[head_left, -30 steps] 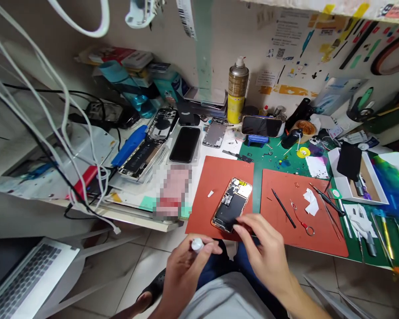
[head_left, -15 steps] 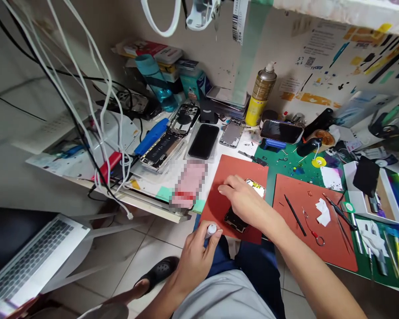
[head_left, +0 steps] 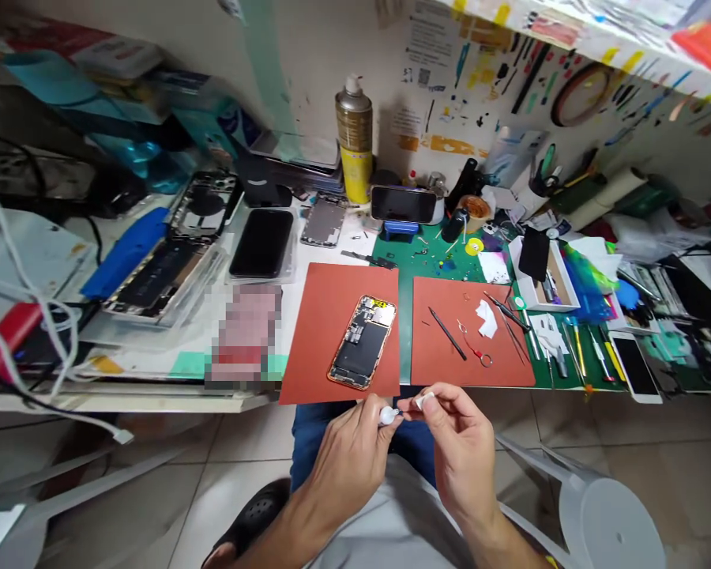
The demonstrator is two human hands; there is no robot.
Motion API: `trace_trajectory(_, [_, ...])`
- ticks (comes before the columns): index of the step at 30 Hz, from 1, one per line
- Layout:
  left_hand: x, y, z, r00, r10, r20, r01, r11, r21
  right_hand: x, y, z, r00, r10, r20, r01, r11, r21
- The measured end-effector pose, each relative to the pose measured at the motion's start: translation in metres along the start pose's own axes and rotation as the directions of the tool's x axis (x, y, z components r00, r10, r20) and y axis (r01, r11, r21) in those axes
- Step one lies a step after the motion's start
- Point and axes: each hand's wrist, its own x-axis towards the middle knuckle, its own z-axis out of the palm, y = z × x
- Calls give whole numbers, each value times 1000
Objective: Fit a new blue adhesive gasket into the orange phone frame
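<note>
My left hand [head_left: 355,442] is closed round a small white tube [head_left: 387,415], its tip pointing right. Close beside that tip, my right hand [head_left: 462,435] pinches a small white piece [head_left: 425,401]; whether it is a cap or a bit of tissue I cannot make out. Both hands are over my lap, just off the table's front edge. Beyond them an opened phone [head_left: 364,344] lies on the left red-brown mat [head_left: 317,332], its battery and circuit board exposed. Neither hand touches the phone.
On the right mat [head_left: 432,367] lie a black stick-like tool [head_left: 447,333], tweezers and a crumpled white tissue [head_left: 486,318]. A yellow spray can [head_left: 355,150] and a propped phone [head_left: 403,205] stand behind. Opened phone parts [head_left: 159,273] and white cables [head_left: 12,261] crowd the left.
My right hand has left the phone and come down beside the tube, now pinching a small white piece. My left hand keeps the tube. The view has turned right.
</note>
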Motion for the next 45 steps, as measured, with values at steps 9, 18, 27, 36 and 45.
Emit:
trace_trajectory(9, [1,15,10,995,77,58,-83,992,98,-6,-2,-16,999,12,-35,-11,1000,26])
trace_trajectory(18, [1,18,12,994,90,69,-99,987,129,-7,0,-19,998,3,-58,-4,1000,-12])
trace_trajectory(27, [1,18,12,992,114,63,-122,982,146,-8,0,-18,999,-2,-53,1,1000,-14])
trace_trajectory(36, [1,16,10,993,101,67,-111,979,170,-9,-3,-19,983,-182,-5,178,965,-192])
trace_trajectory(45, [5,19,6,987,121,103,-143,960,240,0,7,-31,912,-308,272,399,820,-411])
